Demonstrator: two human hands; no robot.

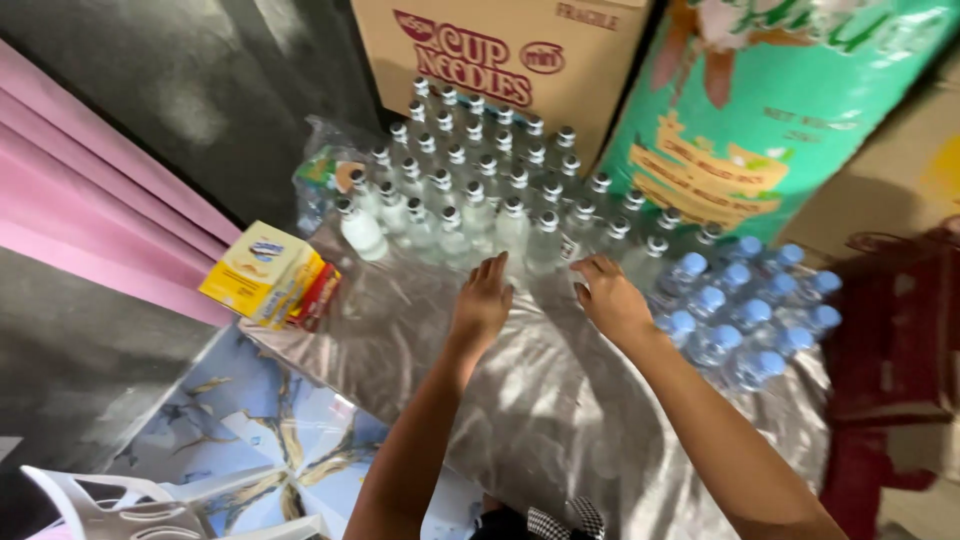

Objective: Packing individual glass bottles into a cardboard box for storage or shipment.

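Many clear bottles with silver caps (480,180) stand in rows on a table covered in shiny plastic sheet (540,400). My left hand (482,298) reaches toward the front row with its fingers apart, just short of a bottle (513,228). Beside it, my right hand (610,295) lies palm down on the sheet, fingers near another front bottle (578,232). Neither hand holds anything. A group of blue-capped bottles (745,310) stands to the right of my right hand.
A yellow carton (262,272) with a red pack beside it lies at the table's left edge. A cardboard box (500,50) and a green sack (780,110) stand behind the bottles. A dark red chair (890,340) is right; a white plastic chair (130,505) is lower left.
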